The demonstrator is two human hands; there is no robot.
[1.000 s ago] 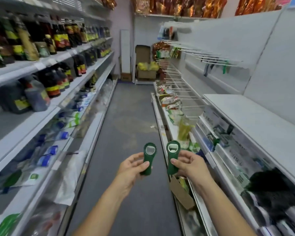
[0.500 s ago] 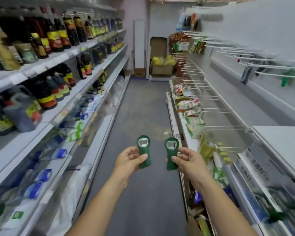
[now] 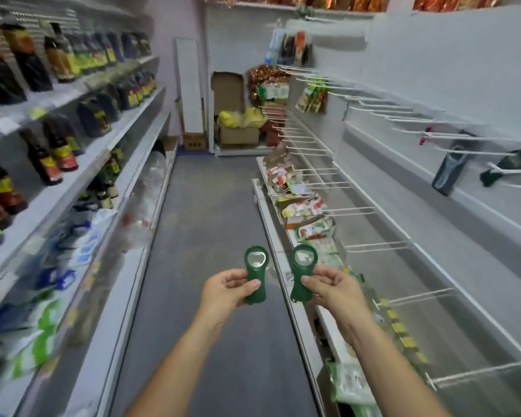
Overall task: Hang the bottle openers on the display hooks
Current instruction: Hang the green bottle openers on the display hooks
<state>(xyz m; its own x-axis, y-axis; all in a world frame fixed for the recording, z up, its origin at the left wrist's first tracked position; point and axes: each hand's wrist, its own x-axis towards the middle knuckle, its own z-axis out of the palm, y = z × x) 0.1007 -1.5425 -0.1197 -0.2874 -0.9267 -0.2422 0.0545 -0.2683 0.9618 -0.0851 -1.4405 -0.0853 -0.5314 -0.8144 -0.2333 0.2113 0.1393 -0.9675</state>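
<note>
While both forearms reach forward over the aisle floor [image 3: 217,206], the left hand [image 3: 226,291] has its fingers closed around a green bottle opener [image 3: 255,275], held upright with its ring end on top. Beside it but apart, the right hand [image 3: 331,291] pinches a second green opener [image 3: 302,273] the same way. White display hooks [image 3: 379,246] line the wall at right.
</note>
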